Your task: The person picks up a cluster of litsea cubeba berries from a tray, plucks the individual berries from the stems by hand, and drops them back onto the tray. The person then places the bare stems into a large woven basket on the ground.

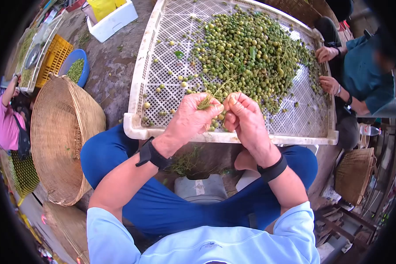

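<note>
Both hands are over the near edge of a white mesh tray (pixel 134 94), close together. My left hand (pixel 192 115) is closed on a small bunch of green stems (pixel 204 104). Just right of it, my right hand (pixel 244 115) has its thumb and forefinger pinched together; what lies between them is too small to make out. A few small green fruits show below and between the fingers. Beyond the hands a large heap of round green fruits (pixel 255 53) spreads over the tray, with stems among them and loose fruits around it.
A co-worker's hands (pixel 328 83) rest at the tray's right edge. Left stand a large woven basket (pixel 55 136), a blue basin (pixel 84 61) of green pieces, a yellow crate (pixel 55 57) and a white foam box (pixel 114 22). Another person (pixel 11 123) is at far left. A basket (pixel 354 174) stands right.
</note>
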### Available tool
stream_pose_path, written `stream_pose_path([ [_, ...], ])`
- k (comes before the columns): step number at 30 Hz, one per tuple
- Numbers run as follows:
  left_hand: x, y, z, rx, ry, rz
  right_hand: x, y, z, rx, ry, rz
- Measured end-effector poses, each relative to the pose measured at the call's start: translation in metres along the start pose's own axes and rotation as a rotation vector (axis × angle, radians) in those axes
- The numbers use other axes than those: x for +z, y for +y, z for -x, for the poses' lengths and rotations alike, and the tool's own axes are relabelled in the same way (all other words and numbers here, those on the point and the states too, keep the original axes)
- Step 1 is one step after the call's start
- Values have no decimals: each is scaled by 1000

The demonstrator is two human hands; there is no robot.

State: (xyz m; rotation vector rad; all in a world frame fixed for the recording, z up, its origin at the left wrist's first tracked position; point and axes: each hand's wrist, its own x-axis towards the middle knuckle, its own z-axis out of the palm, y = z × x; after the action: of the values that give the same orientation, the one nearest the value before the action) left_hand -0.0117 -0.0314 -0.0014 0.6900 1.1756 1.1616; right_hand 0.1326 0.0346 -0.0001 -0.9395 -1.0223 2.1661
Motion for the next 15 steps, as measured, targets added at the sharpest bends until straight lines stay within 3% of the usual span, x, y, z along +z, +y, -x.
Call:
stream_pose_path([
  [2,-3,1,-1,-29,-12,135,-5,-2,-2,44,-13,-269],
  [6,0,11,4,-38,110,1,-6,-5,-3,116,-8,-328],
  [9,4,5,3,-112,50,63,-7,2,-1,96,-131,-278],
  [15,8,3,7,67,-5,-97,-7,-1,11,205,-94,-456],
])
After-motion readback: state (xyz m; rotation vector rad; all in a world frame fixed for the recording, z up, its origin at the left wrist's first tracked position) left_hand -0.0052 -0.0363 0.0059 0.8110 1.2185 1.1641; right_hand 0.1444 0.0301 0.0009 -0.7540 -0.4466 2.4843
